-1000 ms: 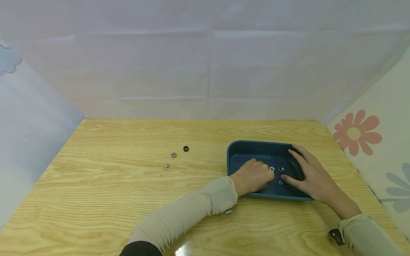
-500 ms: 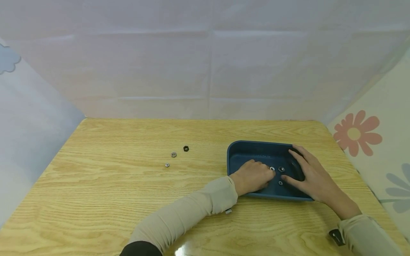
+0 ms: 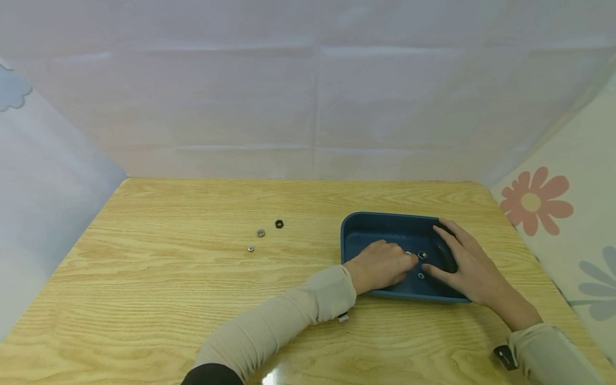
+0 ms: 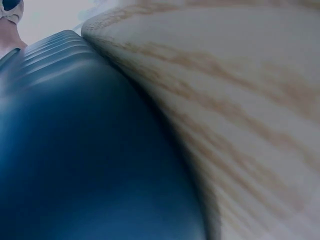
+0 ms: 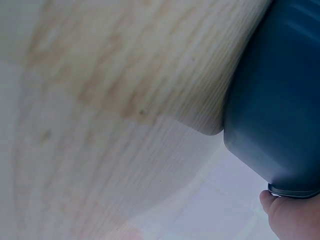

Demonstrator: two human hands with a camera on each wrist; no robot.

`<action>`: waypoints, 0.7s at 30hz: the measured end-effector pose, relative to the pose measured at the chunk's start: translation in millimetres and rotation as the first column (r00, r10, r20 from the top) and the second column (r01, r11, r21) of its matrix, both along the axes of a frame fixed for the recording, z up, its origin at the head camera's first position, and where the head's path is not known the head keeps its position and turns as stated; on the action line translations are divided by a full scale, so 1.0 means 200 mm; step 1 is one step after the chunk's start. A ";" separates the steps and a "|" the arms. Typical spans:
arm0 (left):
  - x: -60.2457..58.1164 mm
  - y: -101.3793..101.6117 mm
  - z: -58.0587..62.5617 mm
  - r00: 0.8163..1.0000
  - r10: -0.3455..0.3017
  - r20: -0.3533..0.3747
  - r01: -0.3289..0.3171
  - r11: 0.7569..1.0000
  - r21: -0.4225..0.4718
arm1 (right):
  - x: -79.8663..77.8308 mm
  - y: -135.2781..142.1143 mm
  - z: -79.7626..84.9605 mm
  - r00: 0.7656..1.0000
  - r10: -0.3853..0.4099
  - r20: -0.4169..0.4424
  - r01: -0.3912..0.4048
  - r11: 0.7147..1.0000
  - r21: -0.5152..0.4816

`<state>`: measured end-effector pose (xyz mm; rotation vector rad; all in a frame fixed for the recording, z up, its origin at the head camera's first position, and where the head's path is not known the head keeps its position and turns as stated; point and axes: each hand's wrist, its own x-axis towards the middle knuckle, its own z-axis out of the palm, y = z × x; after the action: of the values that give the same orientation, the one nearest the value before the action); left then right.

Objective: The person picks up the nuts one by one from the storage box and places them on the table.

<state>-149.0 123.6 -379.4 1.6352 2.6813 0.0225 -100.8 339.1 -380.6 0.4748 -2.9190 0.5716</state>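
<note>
My left hand [image 3: 382, 263] reaches over the near left side of a dark blue plastic tray [image 3: 358, 238], knuckles up and fingers curled down inside it. Its fingertips are hidden, so I cannot tell whether they pinch anything. Right at its index finger a small pale metal ring [image 3: 408, 253] shows partly. Beside that lie a hex nut [image 3: 422, 255] and, nearer me, a smaller nut [image 3: 421, 276]. My right hand [image 3: 469, 267] holds the tray's right end, thumb inside and fingers at the far right corner; the right wrist view shows a fingertip at the rim.
Left of the tray on the wood-grain table [image 3: 168, 299] lie a black hex nut [image 3: 279, 224], a silver hex nut [image 3: 261, 233] and a smaller silver nut [image 3: 251, 249], set in a slanting row. A pale sheet [image 3: 216, 96] hangs behind the table.
The left hand's fingertips have shifted slightly right inside the tray and now cover more of the pale ring. The right hand, the tray and the nuts on the table stay put.
</note>
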 end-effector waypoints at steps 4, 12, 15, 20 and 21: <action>-0.01 0.00 0.01 0.999 -0.003 0.054 0.001 0.999 0.035 | 0.00 0.00 0.00 1.000 0.005 -0.007 -0.005 1.000 -0.004; 0.00 -0.01 0.02 0.997 0.002 0.072 -0.005 0.999 0.047 | 0.00 0.00 0.00 1.000 0.001 -0.005 -0.001 1.000 0.001; 0.00 -0.01 0.02 0.998 -0.002 0.066 -0.001 0.999 0.050 | 0.00 0.00 0.00 1.000 0.002 -0.010 -0.002 1.000 0.000; 0.00 -0.01 0.01 0.998 -0.009 0.063 0.005 0.997 0.076 | 0.00 0.00 0.00 1.000 0.007 -0.014 -0.007 1.000 -0.002; 0.00 -0.01 0.01 0.998 -0.010 0.063 0.005 0.997 0.082 | 0.01 0.00 0.00 1.000 0.006 -0.013 -0.006 1.000 -0.001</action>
<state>-149.6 121.2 -377.3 1.6365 2.6609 0.1832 -99.7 338.4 -381.0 0.4859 -2.9054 0.5693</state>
